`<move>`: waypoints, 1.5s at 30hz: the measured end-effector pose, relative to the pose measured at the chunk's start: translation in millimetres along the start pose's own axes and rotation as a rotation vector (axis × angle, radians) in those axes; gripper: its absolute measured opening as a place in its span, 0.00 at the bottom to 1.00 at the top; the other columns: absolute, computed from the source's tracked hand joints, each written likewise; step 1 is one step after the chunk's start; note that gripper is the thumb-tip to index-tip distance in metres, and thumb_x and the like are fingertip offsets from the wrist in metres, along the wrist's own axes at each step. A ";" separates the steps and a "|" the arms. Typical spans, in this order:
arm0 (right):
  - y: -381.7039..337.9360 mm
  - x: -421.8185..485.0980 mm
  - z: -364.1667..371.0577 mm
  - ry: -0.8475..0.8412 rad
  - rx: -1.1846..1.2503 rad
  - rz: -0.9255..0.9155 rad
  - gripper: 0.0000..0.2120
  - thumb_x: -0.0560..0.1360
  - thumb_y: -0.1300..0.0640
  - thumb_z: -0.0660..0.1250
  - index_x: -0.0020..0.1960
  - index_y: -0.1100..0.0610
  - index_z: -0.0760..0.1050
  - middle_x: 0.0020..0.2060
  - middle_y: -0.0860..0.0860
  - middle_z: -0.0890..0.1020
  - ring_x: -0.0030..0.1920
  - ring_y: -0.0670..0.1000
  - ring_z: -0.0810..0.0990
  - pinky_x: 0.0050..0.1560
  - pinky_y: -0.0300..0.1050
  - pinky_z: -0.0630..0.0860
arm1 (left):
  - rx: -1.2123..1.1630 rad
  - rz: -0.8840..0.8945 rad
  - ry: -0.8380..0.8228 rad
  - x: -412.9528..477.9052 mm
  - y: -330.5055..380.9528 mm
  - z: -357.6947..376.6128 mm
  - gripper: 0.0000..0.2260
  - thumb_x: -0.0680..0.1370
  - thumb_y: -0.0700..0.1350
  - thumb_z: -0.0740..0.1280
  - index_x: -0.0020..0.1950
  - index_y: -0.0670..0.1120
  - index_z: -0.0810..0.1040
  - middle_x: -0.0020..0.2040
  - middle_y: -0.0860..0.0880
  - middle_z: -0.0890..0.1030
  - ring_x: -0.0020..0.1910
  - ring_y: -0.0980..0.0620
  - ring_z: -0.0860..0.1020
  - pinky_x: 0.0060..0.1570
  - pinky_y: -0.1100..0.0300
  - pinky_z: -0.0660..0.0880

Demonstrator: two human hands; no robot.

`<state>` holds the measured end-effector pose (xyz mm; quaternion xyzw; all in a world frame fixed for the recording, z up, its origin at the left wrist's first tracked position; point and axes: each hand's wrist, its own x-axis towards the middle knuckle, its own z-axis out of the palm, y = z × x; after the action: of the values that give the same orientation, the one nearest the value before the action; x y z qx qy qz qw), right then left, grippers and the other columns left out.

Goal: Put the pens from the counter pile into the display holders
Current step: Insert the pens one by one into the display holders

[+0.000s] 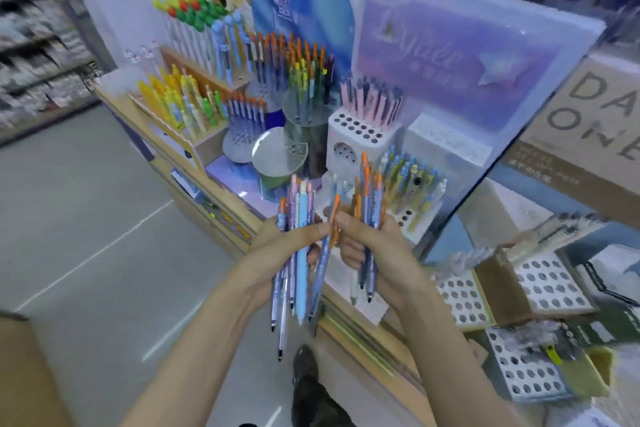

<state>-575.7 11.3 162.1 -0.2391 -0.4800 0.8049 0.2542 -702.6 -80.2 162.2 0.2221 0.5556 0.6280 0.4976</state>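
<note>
Left grip (273, 246): about six pens (303, 215); right grip (384, 246): about four

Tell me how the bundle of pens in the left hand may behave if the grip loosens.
The pens are smooth, thin plastic barrels, unevenly fanned in the left hand, so some would probably slip down, tips first. Each looks stiff and light. Being round, dropped ones would likely roll.

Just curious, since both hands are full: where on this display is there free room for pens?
The white holder has empty holes in front of its pink pens. The clear disc left of it looks bare. Behind, the orange-capped pens stand crowded.
</note>
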 end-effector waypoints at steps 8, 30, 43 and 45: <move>-13.5 113.5 40.4 0.102 -0.068 -0.056 0.13 0.68 0.53 0.73 0.33 0.53 0.69 0.21 0.49 0.65 0.22 0.47 0.62 0.24 0.37 0.63 | 0.179 0.078 0.086 69.7 60.2 -57.6 0.08 0.66 0.42 0.78 0.31 0.52 0.81 0.27 0.52 0.77 0.25 0.56 0.75 0.28 0.64 0.72; 56.8 302.9 145.7 0.780 -0.755 -0.286 0.08 0.75 0.53 0.69 0.40 0.44 0.73 0.29 0.43 0.78 0.33 0.44 0.77 0.32 0.36 0.69 | 0.358 0.007 0.238 240.3 128.3 -272.2 0.14 0.60 0.55 0.78 0.37 0.49 0.79 0.30 0.48 0.81 0.29 0.51 0.79 0.34 0.56 0.79; 91.9 340.1 153.9 0.858 -1.006 -0.155 0.08 0.74 0.55 0.70 0.45 0.60 0.76 0.29 0.52 0.74 0.31 0.53 0.69 0.31 0.43 0.63 | 0.282 -0.042 0.123 277.8 142.8 -292.1 0.10 0.69 0.47 0.76 0.41 0.48 0.75 0.26 0.53 0.79 0.26 0.53 0.78 0.35 0.51 0.79; 94.5 348.7 158.4 0.813 -1.092 -0.149 0.09 0.74 0.54 0.70 0.44 0.59 0.75 0.27 0.49 0.73 0.31 0.54 0.68 0.31 0.46 0.60 | 0.261 -0.039 0.099 276.6 143.2 -291.8 0.10 0.70 0.47 0.76 0.42 0.48 0.76 0.27 0.53 0.79 0.28 0.52 0.78 0.36 0.51 0.79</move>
<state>-956.1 92.1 95.7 -0.5826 -0.6988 0.2738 0.3120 -1111.8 38.0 135.1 0.2427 0.6605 0.5508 0.4489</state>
